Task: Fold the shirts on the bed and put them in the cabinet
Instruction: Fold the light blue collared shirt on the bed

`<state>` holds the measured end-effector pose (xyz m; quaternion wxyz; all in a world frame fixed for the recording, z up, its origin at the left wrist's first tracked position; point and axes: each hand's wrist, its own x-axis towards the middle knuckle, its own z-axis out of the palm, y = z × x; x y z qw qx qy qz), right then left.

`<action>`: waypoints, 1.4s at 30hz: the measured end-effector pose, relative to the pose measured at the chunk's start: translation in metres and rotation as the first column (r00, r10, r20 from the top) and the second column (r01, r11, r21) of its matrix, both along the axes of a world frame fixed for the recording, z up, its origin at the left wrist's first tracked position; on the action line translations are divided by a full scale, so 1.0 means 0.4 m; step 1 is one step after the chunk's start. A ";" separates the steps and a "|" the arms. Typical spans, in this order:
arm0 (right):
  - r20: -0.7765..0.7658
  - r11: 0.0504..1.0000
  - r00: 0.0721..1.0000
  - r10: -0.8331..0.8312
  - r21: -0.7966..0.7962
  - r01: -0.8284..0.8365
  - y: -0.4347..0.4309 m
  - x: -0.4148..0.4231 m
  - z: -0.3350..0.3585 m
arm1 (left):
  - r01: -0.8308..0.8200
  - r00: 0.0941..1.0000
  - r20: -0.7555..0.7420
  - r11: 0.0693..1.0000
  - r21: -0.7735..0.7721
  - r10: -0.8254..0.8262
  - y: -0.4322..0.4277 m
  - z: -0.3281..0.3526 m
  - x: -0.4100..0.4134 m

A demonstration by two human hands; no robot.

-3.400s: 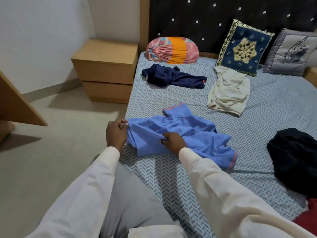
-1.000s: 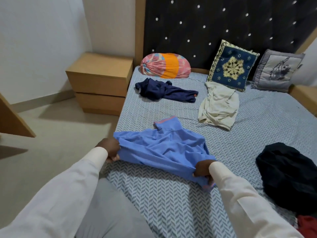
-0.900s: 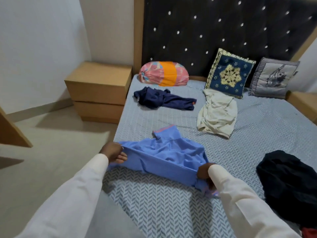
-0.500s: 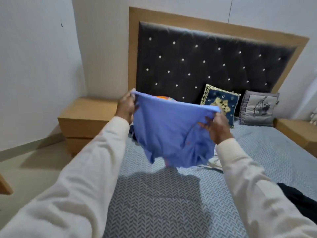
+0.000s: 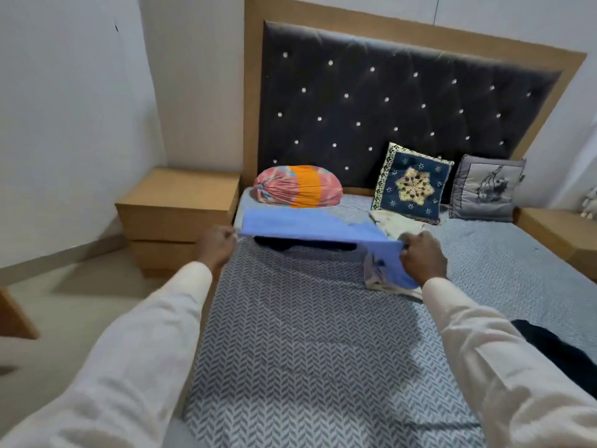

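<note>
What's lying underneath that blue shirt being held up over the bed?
Beneath the blue shirt, a strip of a dark garment shows on the bedsheet, beside a cream cloth. The rest of both is covered.

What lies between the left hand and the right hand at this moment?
The blue shirt, stretched out above the bed: the left hand holds one end, the right hand the other. The head view shows this.
</note>
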<state>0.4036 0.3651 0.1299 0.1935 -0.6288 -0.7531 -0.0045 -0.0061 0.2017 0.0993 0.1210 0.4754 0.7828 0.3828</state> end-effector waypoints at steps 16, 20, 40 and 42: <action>0.238 0.921 0.946 0.220 -0.371 -0.120 -0.292 0.159 -0.410 | 0.117 0.932 -0.234 0.840 -0.529 -0.277 -0.386 -0.355 0.150; 0.328 0.938 0.922 0.204 -0.334 -0.089 -0.351 0.183 -0.402 | 0.108 0.877 -0.270 0.713 -0.693 -0.396 -0.425 -0.362 0.191; -0.059 0.746 0.992 0.107 -0.655 -0.120 -0.575 0.319 -0.533 | -0.017 0.803 -0.158 0.243 -0.970 -0.575 -0.518 -0.344 0.334; -0.270 0.869 0.942 -0.200 -0.494 0.043 -0.574 0.356 -0.560 | -0.024 0.824 -0.265 0.437 -0.899 -0.501 -0.490 -0.346 0.344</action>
